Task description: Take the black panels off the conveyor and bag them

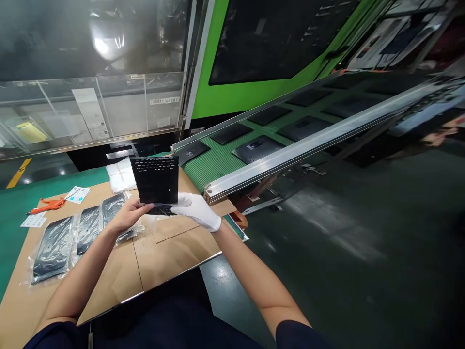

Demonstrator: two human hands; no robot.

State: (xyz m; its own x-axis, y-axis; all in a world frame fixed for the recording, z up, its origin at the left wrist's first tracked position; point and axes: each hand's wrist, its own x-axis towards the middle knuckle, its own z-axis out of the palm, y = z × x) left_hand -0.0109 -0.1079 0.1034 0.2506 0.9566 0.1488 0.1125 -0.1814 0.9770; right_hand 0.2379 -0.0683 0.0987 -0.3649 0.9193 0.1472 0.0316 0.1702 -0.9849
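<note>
A black plastic panel (156,182) with rows of slots along its top edge is held up above the cardboard-covered table (170,252). My bare left hand (131,213) grips its lower left corner, with the thumb on the near side. White-gloved, my right hand (198,211) holds the lower right corner. Several black parts in clear bags (54,247) lie to the left of my left hand. Behind the panel is a stack of white bags (121,175).
A green conveyor belt (207,169) with several black panels (259,149) runs up to the right behind a metal rail (290,150). An orange air gun (49,205) and paper labels (77,194) lie at the left. A green machine (203,92) stands behind.
</note>
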